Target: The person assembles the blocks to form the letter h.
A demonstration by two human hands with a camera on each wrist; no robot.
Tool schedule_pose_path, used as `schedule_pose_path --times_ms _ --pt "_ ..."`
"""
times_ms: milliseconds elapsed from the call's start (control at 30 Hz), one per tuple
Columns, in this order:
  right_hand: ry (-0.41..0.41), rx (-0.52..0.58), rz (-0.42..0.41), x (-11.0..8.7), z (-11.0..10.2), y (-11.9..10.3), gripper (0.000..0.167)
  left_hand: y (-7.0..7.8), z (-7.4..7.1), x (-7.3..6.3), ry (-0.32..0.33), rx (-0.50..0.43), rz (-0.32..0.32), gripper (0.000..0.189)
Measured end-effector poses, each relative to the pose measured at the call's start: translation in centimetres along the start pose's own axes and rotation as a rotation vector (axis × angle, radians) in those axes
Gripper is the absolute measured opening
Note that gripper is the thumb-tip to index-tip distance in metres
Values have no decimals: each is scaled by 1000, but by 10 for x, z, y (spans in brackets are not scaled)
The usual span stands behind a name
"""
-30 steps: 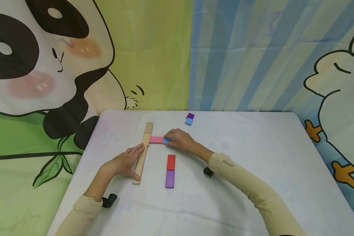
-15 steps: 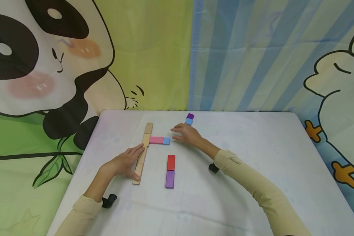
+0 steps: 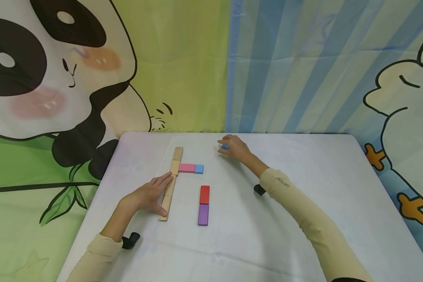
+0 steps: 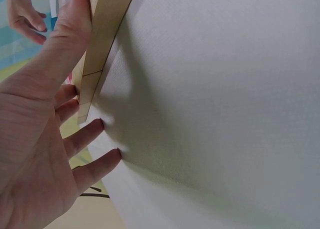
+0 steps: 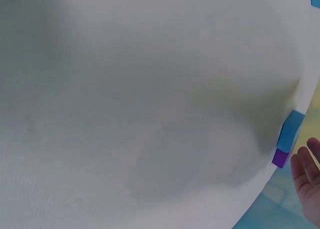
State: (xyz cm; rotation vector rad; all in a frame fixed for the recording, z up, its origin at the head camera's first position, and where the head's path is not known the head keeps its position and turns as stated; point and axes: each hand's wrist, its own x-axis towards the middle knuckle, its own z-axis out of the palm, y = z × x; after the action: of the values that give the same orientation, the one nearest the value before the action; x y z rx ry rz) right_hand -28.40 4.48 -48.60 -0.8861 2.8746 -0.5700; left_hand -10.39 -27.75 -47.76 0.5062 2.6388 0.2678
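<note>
My left hand (image 3: 144, 197) rests on a straight row of plain wooden blocks (image 3: 175, 166), thumb near the close end and fingers farther up. In the left wrist view its thumb lies against the row (image 4: 107, 31), with the other fingers spread. At the far side of the table, my right hand (image 3: 237, 149) reaches over a blue block (image 3: 225, 147), which shows between its parted thumb and fingers. The right wrist view has that blue block (image 5: 290, 131) touching a purple block (image 5: 280, 159), with the fingers (image 5: 301, 171) just beside them.
A pink block (image 3: 187, 168) extends rightward from the wooden row, with a second blue block (image 3: 199, 169) at its end. Nearer, a red block (image 3: 205, 194) and a long purple block (image 3: 203, 214) lie end to end. The white table's (image 3: 303, 176) far edge meets a printed curtain.
My right hand has let go of the blue block beside the pink one and moved up and right to the far blue and purple blocks. The left hand has stayed put.
</note>
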Motion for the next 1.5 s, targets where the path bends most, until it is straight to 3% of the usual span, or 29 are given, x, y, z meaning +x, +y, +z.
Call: schedule_pose_path --times_ms 400,800,1067,1267,1367,1500 --pt "-6 -6 16 -1 1 8 41 0 1 0 7 5 4 126" --pt "1 11 27 -1 4 5 24 -1 1 1 2 6 11 127" --pt "3 78 52 -1 9 6 27 -2 2 2 -2 5 6 127" --pt "-16 78 93 0 12 4 39 -3 2 2 18 11 22 127" --pt "-40 92 14 -3 11 -1 41 -2 2 2 18 12 24 127" --pt "-90 152 -187 -11 13 -14 39 -2 1 1 17 9 22 127"
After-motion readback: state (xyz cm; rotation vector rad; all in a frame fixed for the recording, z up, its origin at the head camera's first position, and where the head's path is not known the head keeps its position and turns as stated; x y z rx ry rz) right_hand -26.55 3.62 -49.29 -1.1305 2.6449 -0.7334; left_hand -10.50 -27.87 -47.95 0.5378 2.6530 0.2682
